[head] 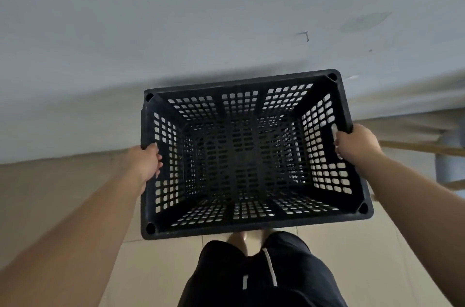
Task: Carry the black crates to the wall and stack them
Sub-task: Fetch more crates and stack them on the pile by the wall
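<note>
A black perforated plastic crate point(251, 223) fills the middle of the view, seen from above with its open top toward me and nothing inside. My left hand point(147, 160) grips its left rim, fingers curled over the edge. My right hand point(356, 147) grips the right side at the handle slot. The crate hangs above the floor, close to a pale grey wall point(201, 17). Through the mesh bottom more dark grid shows, but I cannot tell whether another crate lies below.
Beige floor tiles point(63, 193) run along the base of the wall. At the right edge stand a grey pipe point(450, 163) and thin wooden slats point(425, 147). My black shorts point(251, 276) and a foot show below the crate.
</note>
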